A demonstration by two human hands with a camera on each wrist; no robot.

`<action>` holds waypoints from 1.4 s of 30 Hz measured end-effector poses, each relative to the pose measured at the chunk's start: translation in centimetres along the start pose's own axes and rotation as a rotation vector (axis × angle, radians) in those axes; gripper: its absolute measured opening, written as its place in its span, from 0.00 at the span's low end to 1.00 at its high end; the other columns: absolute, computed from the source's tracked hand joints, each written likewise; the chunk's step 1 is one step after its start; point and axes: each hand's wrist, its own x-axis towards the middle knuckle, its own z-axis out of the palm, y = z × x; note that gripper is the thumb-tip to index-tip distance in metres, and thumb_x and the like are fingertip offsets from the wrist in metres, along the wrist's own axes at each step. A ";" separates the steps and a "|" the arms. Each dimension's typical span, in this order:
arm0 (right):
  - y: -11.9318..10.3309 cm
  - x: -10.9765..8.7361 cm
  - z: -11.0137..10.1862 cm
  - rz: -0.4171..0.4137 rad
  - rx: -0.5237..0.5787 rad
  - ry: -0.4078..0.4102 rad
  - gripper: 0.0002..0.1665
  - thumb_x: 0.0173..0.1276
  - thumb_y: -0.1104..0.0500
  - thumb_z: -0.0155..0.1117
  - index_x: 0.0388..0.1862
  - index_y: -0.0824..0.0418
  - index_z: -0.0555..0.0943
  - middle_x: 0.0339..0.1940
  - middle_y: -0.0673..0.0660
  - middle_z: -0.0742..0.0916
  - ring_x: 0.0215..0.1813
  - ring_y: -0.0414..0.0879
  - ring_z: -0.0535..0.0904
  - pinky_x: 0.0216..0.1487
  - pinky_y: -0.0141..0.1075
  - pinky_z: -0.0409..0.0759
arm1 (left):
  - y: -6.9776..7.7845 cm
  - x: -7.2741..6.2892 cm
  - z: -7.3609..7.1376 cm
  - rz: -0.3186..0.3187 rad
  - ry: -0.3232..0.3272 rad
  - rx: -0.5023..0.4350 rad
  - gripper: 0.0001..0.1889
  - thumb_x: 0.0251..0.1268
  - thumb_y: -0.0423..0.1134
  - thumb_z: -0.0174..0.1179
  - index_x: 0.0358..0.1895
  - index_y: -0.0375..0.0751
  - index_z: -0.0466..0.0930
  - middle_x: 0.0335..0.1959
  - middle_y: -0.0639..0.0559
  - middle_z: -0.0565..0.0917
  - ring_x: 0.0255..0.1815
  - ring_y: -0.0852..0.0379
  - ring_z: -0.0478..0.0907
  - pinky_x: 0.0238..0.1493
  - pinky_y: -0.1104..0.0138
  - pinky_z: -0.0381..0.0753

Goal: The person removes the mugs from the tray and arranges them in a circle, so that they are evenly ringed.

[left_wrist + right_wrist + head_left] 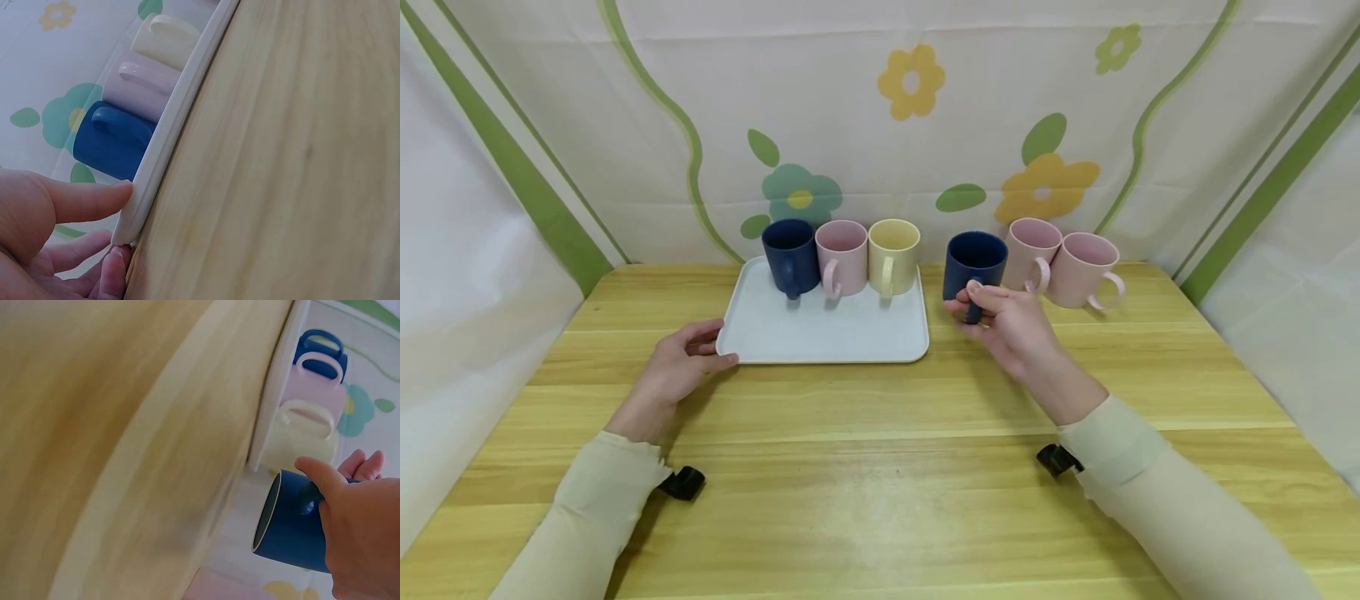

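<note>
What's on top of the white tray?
A navy mug, a pink mug and a pale yellow mug stand in a row. Under them, the white tray is hidden.

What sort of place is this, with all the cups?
It looks like a little curtained booth, maybe set up for practising with cups: there's a wooden table, flowery cloth hanging behind it, and three mugs lined up on a white tray.

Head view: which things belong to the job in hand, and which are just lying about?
Belonging, judging by the hands:
held navy mug, in the right hand
white tray, gripped by the left hand
navy tray mug
pink tray mug
yellow tray mug
probably the inner pink mug and outer pink mug, off the tray

Just surroundings:
wooden table
floral backdrop
</note>
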 end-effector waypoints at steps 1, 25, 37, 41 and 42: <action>0.0 0.1 -0.2 0.005 0.001 0.004 0.14 0.84 0.56 0.58 0.47 0.67 0.84 0.58 0.63 0.81 0.58 0.48 0.88 0.76 0.53 0.74 | 0.0 0.0 0.0 -0.001 0.000 0.002 0.42 0.75 0.42 0.68 0.86 0.43 0.56 0.80 0.37 0.67 0.73 0.44 0.69 0.58 0.69 0.71; 0.1 2.1 -2.0 0.111 0.027 0.081 0.15 0.85 0.54 0.56 0.55 0.65 0.79 0.42 0.52 0.91 0.55 0.43 0.88 0.84 0.56 0.61 | -0.3 0.4 -0.1 0.007 0.003 0.010 0.42 0.76 0.42 0.67 0.86 0.42 0.56 0.81 0.37 0.66 0.70 0.46 0.68 0.50 0.76 0.73; 0.3 2.7 -1.7 0.150 -0.169 0.076 0.25 0.85 0.52 0.57 0.71 0.66 0.76 0.39 0.43 0.94 0.61 0.40 0.87 0.84 0.49 0.65 | -0.1 0.1 -0.2 0.006 -0.002 0.006 0.42 0.75 0.42 0.67 0.86 0.42 0.55 0.80 0.36 0.67 0.72 0.44 0.69 0.51 0.77 0.73; 0.3 3.3 -1.8 0.154 -0.206 0.065 0.27 0.85 0.53 0.57 0.74 0.66 0.74 0.48 0.47 0.92 0.73 0.47 0.81 0.83 0.48 0.67 | -0.1 0.1 -0.2 0.004 -0.004 0.005 0.42 0.75 0.42 0.67 0.86 0.42 0.55 0.80 0.36 0.67 0.72 0.44 0.69 0.52 0.75 0.73; 0.3 3.4 -1.8 0.154 -0.210 0.064 0.28 0.85 0.53 0.58 0.75 0.67 0.73 0.52 0.49 0.92 0.75 0.48 0.79 0.83 0.48 0.67 | -0.1 0.2 -0.1 0.004 -0.005 0.006 0.42 0.75 0.42 0.67 0.86 0.43 0.55 0.80 0.36 0.67 0.72 0.44 0.69 0.53 0.75 0.73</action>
